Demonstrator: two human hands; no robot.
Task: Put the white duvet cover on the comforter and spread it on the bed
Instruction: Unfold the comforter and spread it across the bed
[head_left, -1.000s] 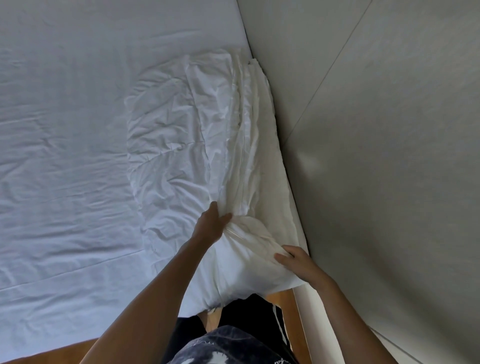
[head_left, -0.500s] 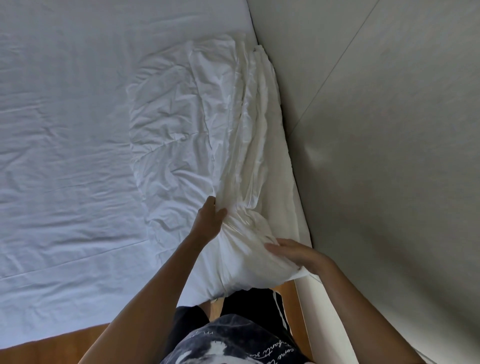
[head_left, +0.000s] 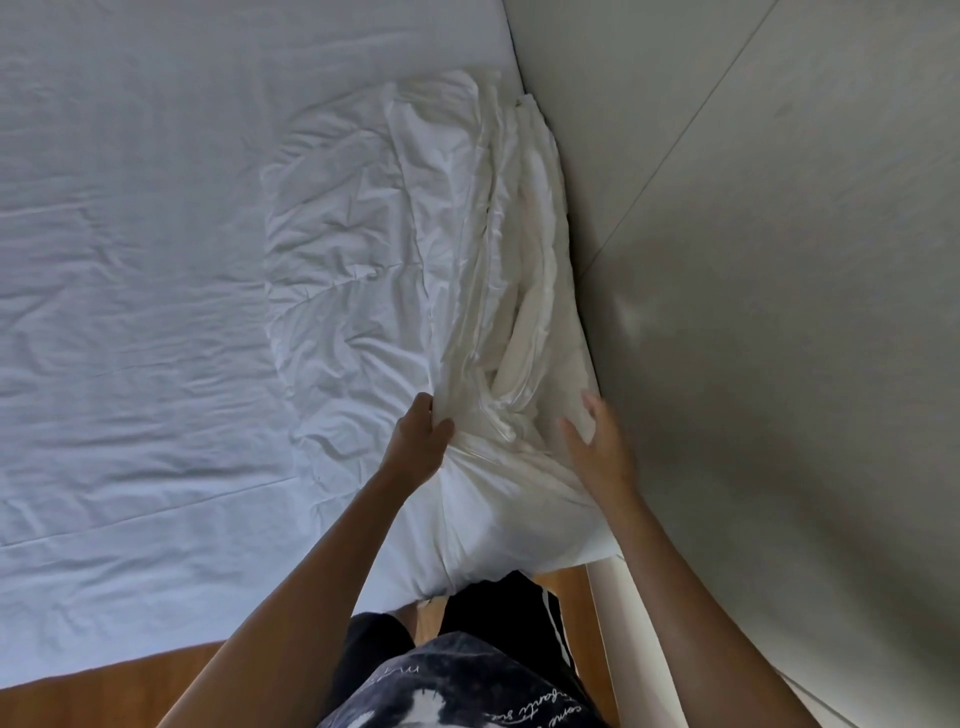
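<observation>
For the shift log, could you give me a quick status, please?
Left hand grips bunched duvet cover. Right hand open, fingers on the bundle. Wall tight alongside.

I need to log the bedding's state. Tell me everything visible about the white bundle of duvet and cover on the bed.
The white bundle is wrinkled, soft-looking fabric, bunched in a long heap on the bed along its right edge, against the grey wall. Smoother cream folds show on its wall side. Its near end overhangs the bed's foot. The left hand grips a gathered fold near that end; the right hand lies open with spread fingers on the side toward the wall. It is not yet spread out.
</observation>
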